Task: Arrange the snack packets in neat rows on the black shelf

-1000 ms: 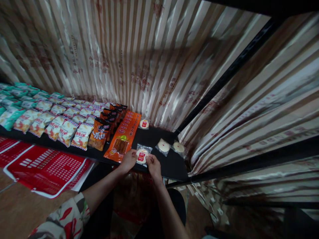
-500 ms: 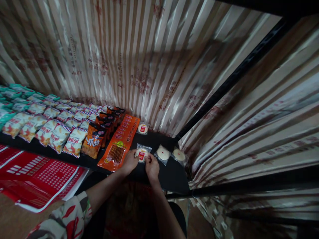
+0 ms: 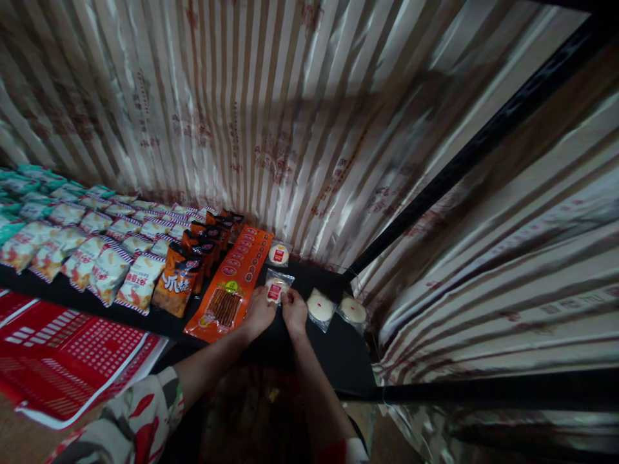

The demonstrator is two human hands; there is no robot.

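Note:
My left hand [image 3: 260, 312] and my right hand [image 3: 294, 311] pinch the near edge of a round, pale wrapped cake [image 3: 275, 290] with a red label, one hand on each side. It is at the black shelf, close to the surface; whether it touches cannot be made out. Just behind it lies a similar wrapped cake [image 3: 278, 254]. Two more pale round cakes in clear wrappers, a nearer one [image 3: 320, 307] and a farther one [image 3: 353, 310], lie right of my right hand. Left of my left hand is a long orange snack packet [image 3: 231, 280] with brown sticks showing through a window.
Orange-and-black snack bags [image 3: 176, 283], white striped snack bags [image 3: 138, 280] and green bags [image 3: 36, 183] stand in rows on the black shelf [image 3: 333, 361]. A red basket [image 3: 82, 348] sits below left. A black slanted post [image 3: 435, 187] and striped curtain [image 3: 290, 129] border the shelf.
Both hands have pushed the held cake farther back, closer to the cake behind it. The camera view has shifted slightly.

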